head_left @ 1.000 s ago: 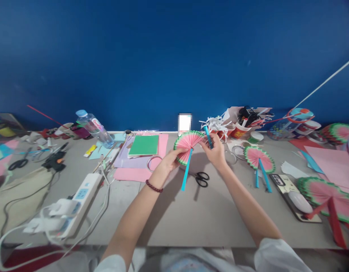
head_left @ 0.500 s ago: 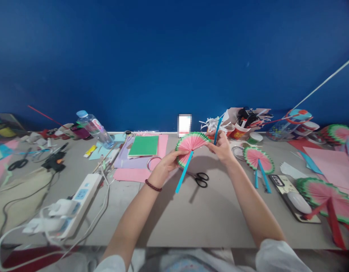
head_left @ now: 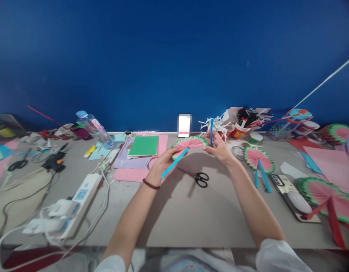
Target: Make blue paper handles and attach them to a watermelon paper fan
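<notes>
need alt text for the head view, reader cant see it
The left hand and right hand hold a pleated pink-and-green paper fan with blue paper strips. Below it, black-handled scissors lie on a grey table; several similar fans lie farther right.

I see fan [head_left: 191,142]: pink, green-edged, pleated, spread, held over counter [head_left: 208,219] | blue strip [head_left: 175,162]: slanting down-left | second strip [head_left: 211,132]: upright, at right

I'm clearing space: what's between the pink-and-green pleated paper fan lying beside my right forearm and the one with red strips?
In the head view, a patterned phone with a white computer mouse on it; a white paper scrap lies just behind.
</notes>
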Demonstrator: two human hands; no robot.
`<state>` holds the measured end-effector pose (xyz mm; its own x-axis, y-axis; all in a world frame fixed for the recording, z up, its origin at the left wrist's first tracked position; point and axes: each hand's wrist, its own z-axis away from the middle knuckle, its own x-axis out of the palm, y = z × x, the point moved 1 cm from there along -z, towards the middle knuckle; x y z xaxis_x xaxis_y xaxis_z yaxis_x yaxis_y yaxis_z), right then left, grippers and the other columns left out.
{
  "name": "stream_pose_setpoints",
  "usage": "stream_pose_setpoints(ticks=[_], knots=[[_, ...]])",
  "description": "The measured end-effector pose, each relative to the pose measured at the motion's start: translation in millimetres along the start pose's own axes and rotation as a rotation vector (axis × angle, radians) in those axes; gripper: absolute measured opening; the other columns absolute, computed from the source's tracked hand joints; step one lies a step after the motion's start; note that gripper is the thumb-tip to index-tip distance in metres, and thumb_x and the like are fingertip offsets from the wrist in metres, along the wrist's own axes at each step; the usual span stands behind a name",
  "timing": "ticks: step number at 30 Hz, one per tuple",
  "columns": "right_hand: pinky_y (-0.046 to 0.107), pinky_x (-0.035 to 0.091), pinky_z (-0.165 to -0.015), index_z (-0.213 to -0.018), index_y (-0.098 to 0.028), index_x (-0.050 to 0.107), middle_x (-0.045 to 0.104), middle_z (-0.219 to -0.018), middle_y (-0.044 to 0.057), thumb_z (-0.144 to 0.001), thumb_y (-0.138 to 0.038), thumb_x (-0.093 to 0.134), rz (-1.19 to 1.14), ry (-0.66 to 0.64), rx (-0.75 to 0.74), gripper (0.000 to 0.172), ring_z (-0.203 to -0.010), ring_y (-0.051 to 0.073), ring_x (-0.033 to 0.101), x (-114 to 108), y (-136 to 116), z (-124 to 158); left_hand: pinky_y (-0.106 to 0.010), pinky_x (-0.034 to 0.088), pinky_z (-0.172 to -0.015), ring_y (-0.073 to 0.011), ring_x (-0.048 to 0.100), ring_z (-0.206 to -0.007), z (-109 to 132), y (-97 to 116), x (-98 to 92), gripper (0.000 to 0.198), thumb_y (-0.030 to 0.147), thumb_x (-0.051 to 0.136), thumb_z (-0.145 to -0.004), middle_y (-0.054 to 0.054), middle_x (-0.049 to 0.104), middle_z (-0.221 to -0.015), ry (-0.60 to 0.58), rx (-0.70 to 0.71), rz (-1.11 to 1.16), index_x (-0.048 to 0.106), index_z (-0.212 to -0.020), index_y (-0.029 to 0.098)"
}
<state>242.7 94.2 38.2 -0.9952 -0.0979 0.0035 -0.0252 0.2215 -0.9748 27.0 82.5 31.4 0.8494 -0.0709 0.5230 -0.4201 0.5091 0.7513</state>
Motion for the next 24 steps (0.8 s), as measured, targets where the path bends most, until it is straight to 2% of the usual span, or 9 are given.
stream_pose_setpoints(ticks=[2,5,9,15,17,18,20,22,24], knots=[[0.018,0.042,-0.044,-0.1,-0.026,0.048,0.055,-0.103,0.001,-0.056,-0.027,0.079,-0.02,-0.024,-0.003,0.054,-0.063,0.008,0.05,-1,1,0,-0.026,0.051,-0.069,-0.0193,0.067,-0.077,8,2,1.1,0.005,0.019,0.073,-0.067,-0.007,0.071,-0.079,0.025,0.022,-0.021,0.072,-0.071,0.017],[0.017,0.037,-0.041,-0.101,-0.026,0.047,0.055,-0.103,0.001,-0.061,-0.028,0.076,-0.038,-0.042,0.005,0.05,-0.056,0.006,0.046,-1,3,0,-0.024,0.051,-0.076,-0.0183,0.066,-0.085,20,5,5.4,0.01,0.015,0.071,-0.067,-0.006,0.071,-0.089,0.001,0.172,-0.005,0.072,-0.076,0.018],[0.017,0.034,-0.038,-0.101,-0.025,0.047,0.055,-0.098,-0.001,-0.062,-0.027,0.075,-0.027,0.012,0.011,0.048,-0.053,0.004,0.043,0,2,0,-0.026,0.051,-0.076,-0.0189,0.066,-0.082,25,6,9.0,0.004,0.014,0.069,-0.068,-0.007,0.07,-0.082,0.004,0.151,-0.004,0.07,-0.07,0.017],[0.016,0.028,-0.034,-0.097,-0.024,0.047,0.054,-0.079,-0.006,-0.059,-0.03,0.078,-0.065,0.056,0.09,0.05,-0.045,0.003,0.04,-1,2,-1,-0.032,0.053,-0.079,-0.0266,0.065,-0.097,9,8,0.5,0.017,0.012,0.071,-0.061,-0.01,0.07,-0.091,-0.033,0.167,0.001,0.07,-0.077,0.019],[0.016,0.027,-0.035,-0.095,-0.024,0.047,0.055,-0.077,-0.007,-0.058,-0.029,0.078,-0.101,0.085,0.106,0.048,-0.044,0.003,0.039,0,2,-1,-0.035,0.054,-0.076,-0.0293,0.066,-0.093,-1,10,-3.8,0.014,0.023,0.071,-0.064,-0.011,0.07,-0.089,-0.038,0.159,0.026,0.068,-0.077,0.018],[0.015,0.027,-0.035,-0.094,-0.023,0.047,0.055,-0.076,-0.007,-0.058,-0.029,0.078,-0.12,0.106,0.11,0.047,-0.043,0.002,0.039,0,2,-1,-0.038,0.054,-0.076,-0.031,0.065,-0.094,-5,10,-5.5,0.019,0.03,0.069,-0.066,-0.013,0.07,-0.091,-0.061,0.125,0.079,0.067,-0.079,0.017],[0.015,0.026,-0.034,-0.09,-0.023,0.047,0.055,-0.074,-0.007,-0.058,-0.03,0.079,-0.161,0.156,0.124,0.046,-0.042,0.002,0.038,2,3,-1,-0.04,0.053,-0.08,-0.0324,0.064,-0.098,-11,9,-7.3,0.02,0.035,0.066,-0.068,-0.014,0.069,-0.098,-0.12,0.117,0.181,0.064,-0.077,0.017],[0.015,0.024,-0.033,-0.087,-0.022,0.046,0.054,-0.069,-0.008,-0.056,-0.031,0.08,-0.207,0.211,0.138,0.046,-0.04,0.002,0.035,5,5,-1,-0.039,0.051,-0.084,-0.0318,0.063,-0.103,-14,8,-6.7,0.013,0.029,0.065,-0.067,-0.014,0.068,-0.102,-0.162,0.173,0.229,0.06,-0.072,0.017],[0.015,0.022,-0.033,-0.083,-0.022,0.045,0.051,-0.064,-0.009,-0.055,-0.031,0.08,-0.254,0.261,0.143,0.046,-0.04,0.002,0.033,10,6,0,-0.038,0.049,-0.085,-0.03,0.061,-0.106,-14,4,-3.5,0.012,0.02,0.066,-0.066,-0.011,0.067,-0.106,-0.213,0.258,0.176,0.059,-0.075,0.018]])
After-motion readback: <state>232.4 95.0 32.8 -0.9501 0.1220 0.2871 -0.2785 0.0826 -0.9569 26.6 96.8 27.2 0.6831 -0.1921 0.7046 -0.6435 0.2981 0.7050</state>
